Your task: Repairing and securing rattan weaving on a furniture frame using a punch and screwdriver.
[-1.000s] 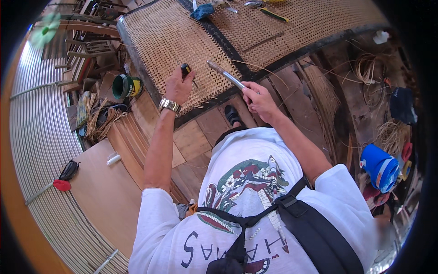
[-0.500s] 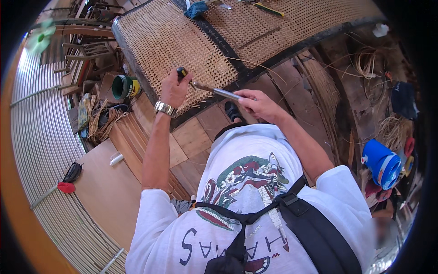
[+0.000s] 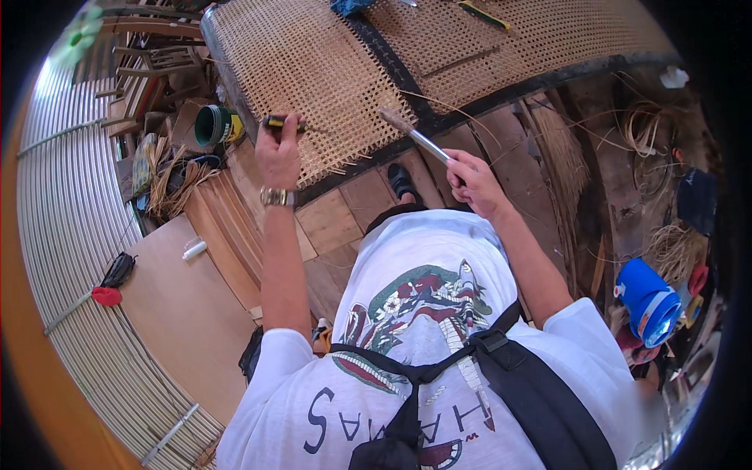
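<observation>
Left hand [image 3: 278, 153] was closed around a small dark-handled tool with a yellow band [image 3: 276, 122], held at the near edge of the woven cane panel [image 3: 313, 70]; the tool's tip pointed right, over the weave. A wristwatch [image 3: 276, 197] sat on that wrist. Right hand [image 3: 474, 182] gripped a metal-shafted tool [image 3: 419, 139] whose wooden end lay on the panel's near edge, beside the dark frame strip [image 3: 407, 82] that crossed the cane. The two hands were apart, both at the panel's near edge. Loose cane strands stuck out from that edge. A green tub [image 3: 213, 125] stood on the floor just left of the panel's near left corner. A blue bucket [image 3: 648, 301] was on the floor, well to the right. A white bottle [image 3: 194, 249] lay on a flat wooden board [image 3: 184, 313] on the left.
</observation>
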`<action>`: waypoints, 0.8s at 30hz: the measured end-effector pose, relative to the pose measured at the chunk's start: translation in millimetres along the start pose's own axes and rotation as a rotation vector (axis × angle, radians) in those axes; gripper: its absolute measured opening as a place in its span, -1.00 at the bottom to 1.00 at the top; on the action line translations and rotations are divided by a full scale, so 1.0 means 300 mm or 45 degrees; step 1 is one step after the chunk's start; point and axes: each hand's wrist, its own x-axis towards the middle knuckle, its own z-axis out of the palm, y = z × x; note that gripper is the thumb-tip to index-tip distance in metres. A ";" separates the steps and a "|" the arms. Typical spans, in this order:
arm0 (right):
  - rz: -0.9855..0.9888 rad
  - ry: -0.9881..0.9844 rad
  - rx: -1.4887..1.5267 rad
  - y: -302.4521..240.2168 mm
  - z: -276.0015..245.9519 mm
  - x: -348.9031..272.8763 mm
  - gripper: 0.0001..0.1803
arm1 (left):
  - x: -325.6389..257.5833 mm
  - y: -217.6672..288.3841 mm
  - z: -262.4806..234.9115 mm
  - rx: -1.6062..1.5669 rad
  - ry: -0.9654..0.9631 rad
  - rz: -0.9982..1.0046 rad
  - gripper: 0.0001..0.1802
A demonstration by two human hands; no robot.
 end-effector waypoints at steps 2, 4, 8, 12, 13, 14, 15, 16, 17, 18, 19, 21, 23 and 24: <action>0.009 -0.047 -0.009 -0.013 0.025 0.022 -0.61 | 0.059 -0.048 0.007 0.146 -0.038 0.103 -0.80; 0.007 -0.068 -0.001 -0.021 0.027 0.030 -0.61 | 0.082 -0.059 0.041 0.291 -0.105 0.239 -0.78; 0.048 -0.291 -0.295 -0.028 0.060 0.015 -0.62 | 0.025 -0.055 0.038 0.451 -0.106 0.302 -0.75; -0.037 -0.466 -0.628 0.040 0.102 0.057 -0.57 | -0.006 -0.035 0.083 0.780 -0.143 0.384 -0.72; -0.119 -0.508 -0.705 0.054 0.110 0.079 -0.56 | -0.013 -0.024 0.092 0.780 -0.159 0.386 -0.72; -0.119 -0.496 -0.695 0.056 0.109 0.093 -0.56 | -0.018 -0.018 0.101 0.828 -0.163 0.378 -0.73; -0.145 -0.558 -0.738 0.047 0.119 0.108 -0.56 | -0.016 -0.018 0.104 0.878 -0.162 0.370 -0.73; -0.170 -0.619 -0.781 0.039 0.130 0.114 -0.56 | -0.007 -0.023 0.105 0.878 -0.172 0.371 -0.73; -0.170 -0.610 -0.775 0.031 0.142 0.114 -0.56 | 0.006 -0.032 0.104 0.907 -0.182 0.395 -0.73; -0.181 -0.459 -0.709 0.014 0.159 0.113 -0.56 | 0.016 -0.033 0.100 0.939 -0.185 0.419 -0.73; -0.190 -0.307 -0.642 0.005 0.168 0.113 -0.57 | 0.022 -0.034 0.097 0.939 -0.190 0.420 -0.73; -0.162 -0.342 -0.554 0.000 0.138 0.102 -0.59 | 0.043 -0.036 0.089 0.587 -0.156 0.318 -0.73; -0.057 -0.388 -0.489 -0.018 0.109 0.062 -0.62 | 0.065 -0.033 0.085 0.494 -0.162 0.274 -0.73; -0.027 -0.323 -0.349 0.001 0.085 0.064 -0.62 | 0.082 -0.035 0.095 0.530 -0.164 0.305 -0.73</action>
